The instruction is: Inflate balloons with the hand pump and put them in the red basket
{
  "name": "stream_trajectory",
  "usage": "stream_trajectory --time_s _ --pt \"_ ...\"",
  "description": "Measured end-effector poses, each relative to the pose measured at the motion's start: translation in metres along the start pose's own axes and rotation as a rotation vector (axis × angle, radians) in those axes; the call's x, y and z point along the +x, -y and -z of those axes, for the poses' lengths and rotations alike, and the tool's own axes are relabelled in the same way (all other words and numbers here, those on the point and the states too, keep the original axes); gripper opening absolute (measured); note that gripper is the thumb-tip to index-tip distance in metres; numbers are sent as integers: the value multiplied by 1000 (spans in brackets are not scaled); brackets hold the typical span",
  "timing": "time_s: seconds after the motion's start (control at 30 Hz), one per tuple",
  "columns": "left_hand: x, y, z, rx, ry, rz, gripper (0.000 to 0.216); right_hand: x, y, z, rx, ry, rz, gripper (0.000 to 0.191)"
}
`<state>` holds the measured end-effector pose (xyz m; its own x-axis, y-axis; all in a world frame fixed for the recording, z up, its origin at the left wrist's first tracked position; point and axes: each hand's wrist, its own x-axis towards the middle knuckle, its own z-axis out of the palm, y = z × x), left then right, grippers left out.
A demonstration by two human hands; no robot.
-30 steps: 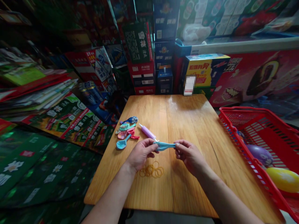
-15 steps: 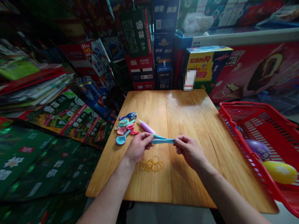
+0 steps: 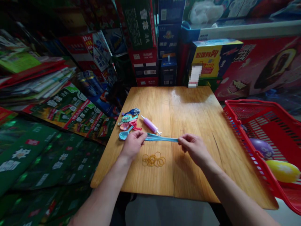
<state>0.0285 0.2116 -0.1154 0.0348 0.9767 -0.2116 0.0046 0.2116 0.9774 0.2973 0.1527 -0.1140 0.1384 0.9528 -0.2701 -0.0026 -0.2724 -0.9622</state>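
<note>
The blue balloon [image 3: 162, 138] is empty and pulled into a long thin strip. It hangs in the air just above the table [image 3: 195, 110], between the two hands. I judge it to be very light and soft. It is thin rubber that stretches easily and springs back when one end slips, so a nail or a sharp edge can tear it. The best places to hold it seem to be the two ends, with the finger pads pressing flat, because the middle becomes thin and smooth under tension.

The left hand [image 3: 133, 145] is closed, and its thumb and fingers pinch one end of the balloon. The right hand [image 3: 193, 147] is also closed in a pinch on the other end, with the other fingers curled in. Neither hand touches the table, as far as I can see.

Just beyond the left hand lies a pile of flat balloons [image 3: 128, 123], and beside it a purple hand pump [image 3: 151, 125]. Some yellow rubber bands [image 3: 154, 160] lie on the table under the stretched strip. At the right stands a red basket [image 3: 235, 108] with a purple balloon [image 3: 261, 147] and a yellow balloon [image 3: 283, 171] inside, both inflated.
</note>
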Motion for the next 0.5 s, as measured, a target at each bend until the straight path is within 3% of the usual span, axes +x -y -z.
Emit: stream_trajectory --time_s 0.1,0.27,0.33,0.43,0.5 --pt "-14 6 -23 118 97 24 26 -12 -5 -37 -83 83 -34 21" --pt "-20 -1 -24 225 -145 -198 23 -9 -6 -51 -65 62 -66 21" --pt "-28 -3 -27 202 -40 -65 31 -7 -5 -52 -48 54 -50 22" --pt "-42 0 -41 -33 282 336 48 -11 -3 -58 -40 98 80 21" --pt "-49 3 -50 -286 302 443 42 -16 0 -62 -88 136 201 18"
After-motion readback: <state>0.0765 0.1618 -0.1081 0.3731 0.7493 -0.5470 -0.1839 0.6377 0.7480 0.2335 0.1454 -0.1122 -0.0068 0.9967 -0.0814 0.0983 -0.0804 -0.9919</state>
